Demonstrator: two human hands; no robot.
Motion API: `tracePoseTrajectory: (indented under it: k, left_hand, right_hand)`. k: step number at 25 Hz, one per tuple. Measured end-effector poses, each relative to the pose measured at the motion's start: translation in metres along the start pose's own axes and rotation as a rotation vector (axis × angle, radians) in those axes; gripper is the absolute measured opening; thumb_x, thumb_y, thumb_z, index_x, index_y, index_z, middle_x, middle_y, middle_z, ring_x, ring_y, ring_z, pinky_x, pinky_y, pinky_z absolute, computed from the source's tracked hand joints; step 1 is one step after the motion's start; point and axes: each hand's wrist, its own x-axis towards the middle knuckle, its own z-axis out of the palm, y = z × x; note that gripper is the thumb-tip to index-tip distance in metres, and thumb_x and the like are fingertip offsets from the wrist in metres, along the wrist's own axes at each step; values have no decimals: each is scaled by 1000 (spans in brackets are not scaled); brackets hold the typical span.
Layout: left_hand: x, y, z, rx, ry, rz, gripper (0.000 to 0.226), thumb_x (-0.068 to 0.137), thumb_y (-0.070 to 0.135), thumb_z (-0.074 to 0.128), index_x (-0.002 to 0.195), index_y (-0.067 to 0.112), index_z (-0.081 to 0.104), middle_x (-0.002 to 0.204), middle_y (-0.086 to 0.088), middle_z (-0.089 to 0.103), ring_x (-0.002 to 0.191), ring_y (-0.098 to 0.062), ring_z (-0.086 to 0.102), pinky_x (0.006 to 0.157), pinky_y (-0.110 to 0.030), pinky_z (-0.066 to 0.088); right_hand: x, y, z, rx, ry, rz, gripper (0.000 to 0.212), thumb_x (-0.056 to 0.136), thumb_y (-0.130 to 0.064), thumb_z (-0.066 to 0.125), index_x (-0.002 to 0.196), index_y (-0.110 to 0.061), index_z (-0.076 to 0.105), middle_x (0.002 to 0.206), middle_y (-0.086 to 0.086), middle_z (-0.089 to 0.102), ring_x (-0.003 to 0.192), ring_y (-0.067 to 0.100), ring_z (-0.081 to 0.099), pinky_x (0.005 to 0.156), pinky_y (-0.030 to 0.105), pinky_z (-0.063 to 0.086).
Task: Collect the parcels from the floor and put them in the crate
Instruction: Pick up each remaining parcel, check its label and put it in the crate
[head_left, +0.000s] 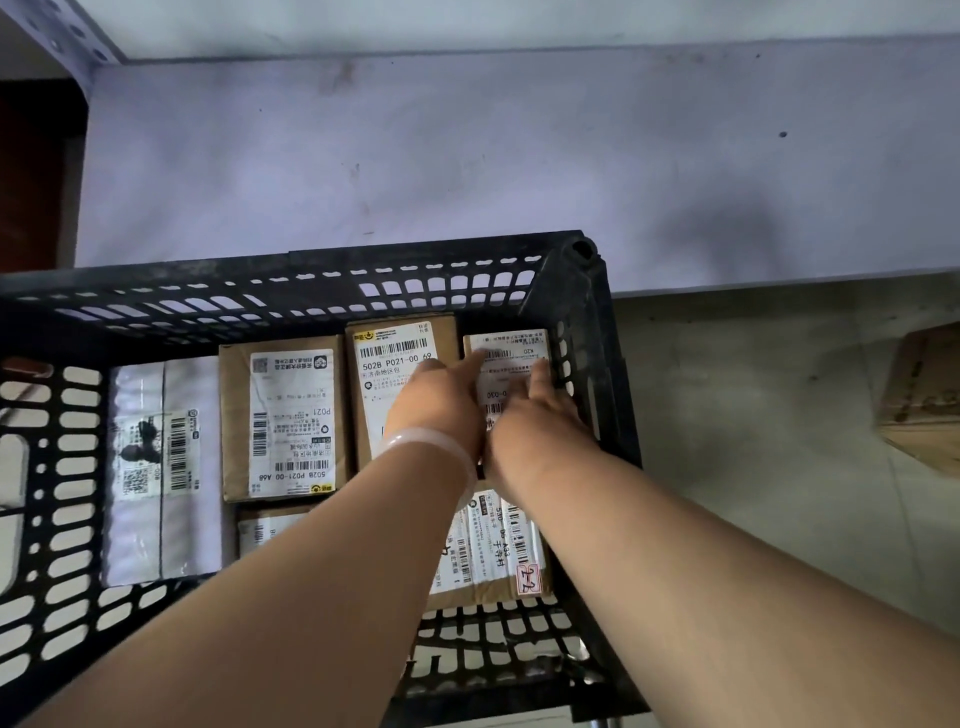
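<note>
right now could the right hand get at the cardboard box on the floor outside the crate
Probably, not directly: the right hand is down in the crate on a small parcel, so it must lift over the wall first; nothing shows between wall and cardboard box.

Single head-worn view, wide-angle, facing forward and steeply down, set close above black crate, arms entering from lower edge, floor at right.
</note>
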Motion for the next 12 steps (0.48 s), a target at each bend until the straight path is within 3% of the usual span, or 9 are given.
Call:
tracePoseTrajectory:
  k: [3, 9, 12]
  left_hand:
    - [-1, 1, 8, 189, -51, 50, 61, 96, 29, 43, 149, 40, 14, 137, -8, 33, 124, -32, 43, 102, -43, 42]
    - [-14, -8, 8, 444, -21, 81, 86, 83, 71, 42, 148, 41, -5, 133, -6, 28, 121, -30, 39, 90, -45, 43]
    - [-12, -8, 8, 496, -16, 64, 87, 82, 72, 43, 148, 42, -6, 133, -7, 29, 121, -30, 39, 90, -45, 43]
  right_hand:
    - [4, 7, 13, -144, 38, -90, 84, 93, -20, 49, 152, -16, -11, 157, 1, -28, 147, 23, -12, 120, 41, 10]
    - [-21, 31, 48, -124, 31, -130, 71, 92, -8, 27, 151, -10, -13, 155, 6, -32, 146, 24, -19, 120, 42, 7]
    - [-17, 29, 50, -83, 28, -122, 72, 92, -8, 27, 150, -12, -15, 153, 2, -35, 145, 22, -23, 120, 45, 3]
